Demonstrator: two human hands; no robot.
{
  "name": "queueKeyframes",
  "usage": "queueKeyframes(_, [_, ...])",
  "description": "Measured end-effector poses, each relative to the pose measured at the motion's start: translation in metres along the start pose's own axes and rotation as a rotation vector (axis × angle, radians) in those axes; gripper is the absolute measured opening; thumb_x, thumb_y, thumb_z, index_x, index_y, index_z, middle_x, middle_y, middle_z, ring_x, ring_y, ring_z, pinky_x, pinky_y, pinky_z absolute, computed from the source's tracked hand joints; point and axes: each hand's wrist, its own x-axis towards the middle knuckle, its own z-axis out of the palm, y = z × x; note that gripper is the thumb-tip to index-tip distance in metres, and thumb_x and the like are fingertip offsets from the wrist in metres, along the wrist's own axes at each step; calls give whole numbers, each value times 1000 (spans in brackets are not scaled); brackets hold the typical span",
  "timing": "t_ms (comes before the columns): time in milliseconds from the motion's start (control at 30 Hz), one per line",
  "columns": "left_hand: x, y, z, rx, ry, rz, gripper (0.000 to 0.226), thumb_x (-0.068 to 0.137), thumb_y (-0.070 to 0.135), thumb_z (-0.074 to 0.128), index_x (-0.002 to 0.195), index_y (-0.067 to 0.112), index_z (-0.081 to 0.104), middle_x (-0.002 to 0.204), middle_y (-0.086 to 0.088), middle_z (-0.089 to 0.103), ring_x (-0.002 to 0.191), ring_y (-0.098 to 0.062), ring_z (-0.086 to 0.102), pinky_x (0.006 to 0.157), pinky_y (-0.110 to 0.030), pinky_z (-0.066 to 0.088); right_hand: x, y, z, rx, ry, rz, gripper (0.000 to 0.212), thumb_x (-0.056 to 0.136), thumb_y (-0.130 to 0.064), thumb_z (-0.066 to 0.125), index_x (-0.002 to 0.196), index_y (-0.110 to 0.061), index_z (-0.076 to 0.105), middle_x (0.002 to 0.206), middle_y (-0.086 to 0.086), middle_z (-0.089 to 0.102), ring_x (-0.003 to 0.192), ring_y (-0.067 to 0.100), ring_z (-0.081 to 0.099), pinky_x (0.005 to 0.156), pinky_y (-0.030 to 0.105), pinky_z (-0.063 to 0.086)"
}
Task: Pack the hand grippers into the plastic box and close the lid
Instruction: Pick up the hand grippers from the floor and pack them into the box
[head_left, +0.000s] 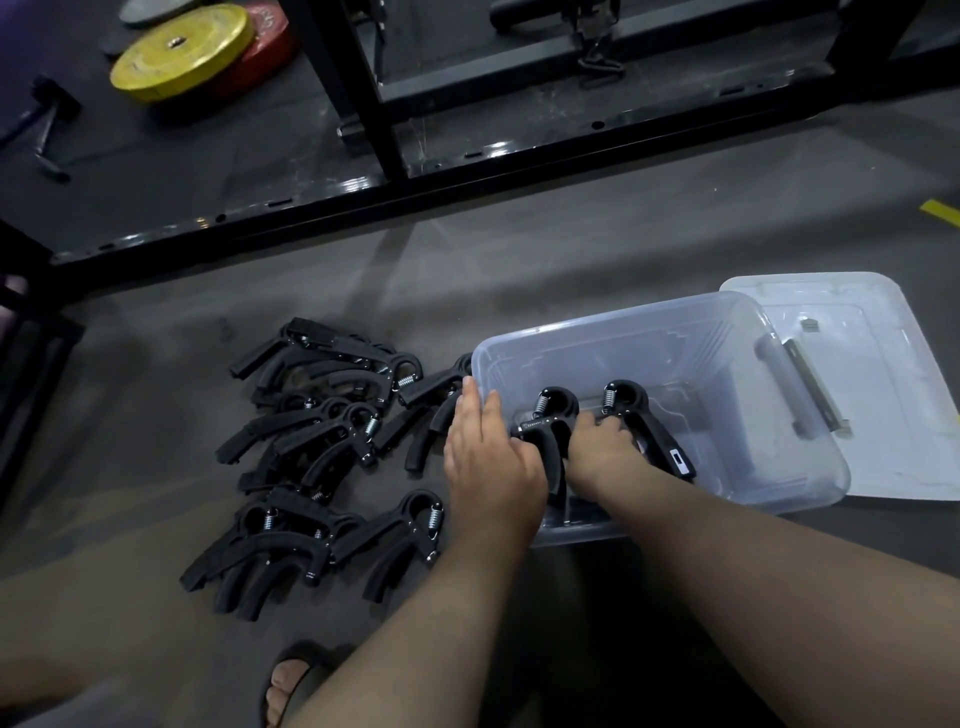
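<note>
Fingers (613, 428) of right hand (597, 454) curl round hand gripper (631, 397) in plastic box (597, 325) | left hand (488, 457) straight-fingered on rim | likely light, rigid: take by handles.

No legible text, red plate (267, 31) markings blurred (hand gripper (670, 449) counter too small)

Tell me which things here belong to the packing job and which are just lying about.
Job: box, lid, boxed grippers, floor grippers.
Lying about: yellow plate, red plate, rack.
</note>
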Motion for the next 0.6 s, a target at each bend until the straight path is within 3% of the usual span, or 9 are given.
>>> queueKeyframes(233, [0, 1, 0, -12, 8, -3, 60, 89, 17, 45, 148, 18, 35, 163, 5, 10, 148, -13, 11, 119, -41, 16, 2, 1, 0, -4, -14, -6, 60, 91, -18, 54, 144, -13, 27, 145, 22, 30, 132, 42, 36, 103, 50, 38])
queueKeyframes(400, [0, 1, 0, -24, 9, -6, 60, 89, 17, 45, 148, 18, 35, 163, 6, 10, 148, -12, 10, 119, -41, 16, 3, 4, 5, -22, -112, 57, 82, 92, -22, 55, 154, -23, 2, 151, 25, 25, 135, 43, 32, 105, 52, 36])
queueKeyframes(600, [-1, 1, -2, -29, -6, -9, 61, 89, 17, 44, 149, 19, 33, 163, 7, 8, 148, -13, 9, 120, -41, 14, 4, 7, 1, -35, -66, -14, 70, 85, -11, 54, 146, -16, 20, 138, 24, 46, 126, 42, 46, 96, 47, 43])
